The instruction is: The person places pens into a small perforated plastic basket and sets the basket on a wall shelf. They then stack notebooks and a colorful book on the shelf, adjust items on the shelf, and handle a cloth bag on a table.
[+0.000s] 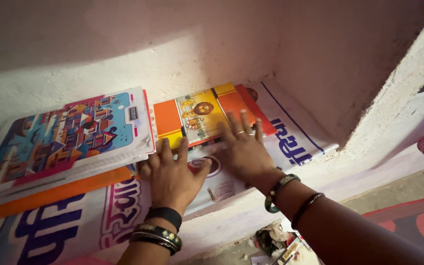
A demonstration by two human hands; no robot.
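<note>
The orange and yellow book with a lion on its cover lies flat in a wall niche, on a printed sheet that lines the shelf, just to the right of a stack of books topped by a blue, many-coloured cover.

Head view: the left hand lies flat with fingers spread at the near edge of the lion book, beside the stack's corner, gripping nothing. The right hand is also flat and open, fingers splayed across the book's right half and the red book beneath it; both press down, neither closes round anything.

The risk I judge: with 2 flat palms and no grip, a push could slide the lion book sideways off the red one, or drag the loose sheet toward the shelf edge, carrying the books with it. The tilted stack at left, overhanging an orange book, could slip if nudged.
</note>
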